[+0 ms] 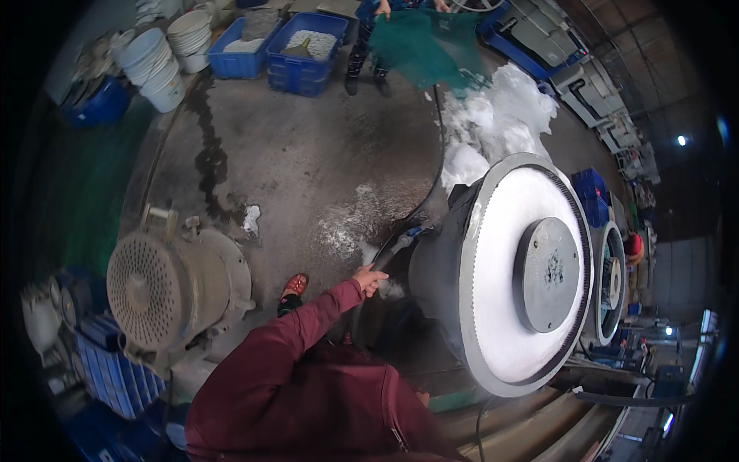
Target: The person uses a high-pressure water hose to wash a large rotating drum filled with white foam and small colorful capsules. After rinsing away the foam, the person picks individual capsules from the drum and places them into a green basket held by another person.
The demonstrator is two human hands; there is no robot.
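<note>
My left hand (370,279) reaches out from a maroon sleeve, its fingers curled around what looks like a dark hose (382,252). Just above the hand is a grey fitting with a blue handle (413,232). To the right stands a large round tumbling machine (471,231), its wide mouth filled with white foam (504,266) around a grey round plate (548,273). White foam or spray shows beside my fingers. Of my right hand (423,398) only a small skin-coloured patch appears at the jacket's edge; its fingers are hidden.
A perforated metal drum (142,289) stands at left. White foam (493,123) is heaped on the floor beyond the machine. A co-worker handles green netting (427,46) near blue tubs (306,69) of pale pieces. White buckets (158,73) stack at far left; a second round machine (610,281) is at right.
</note>
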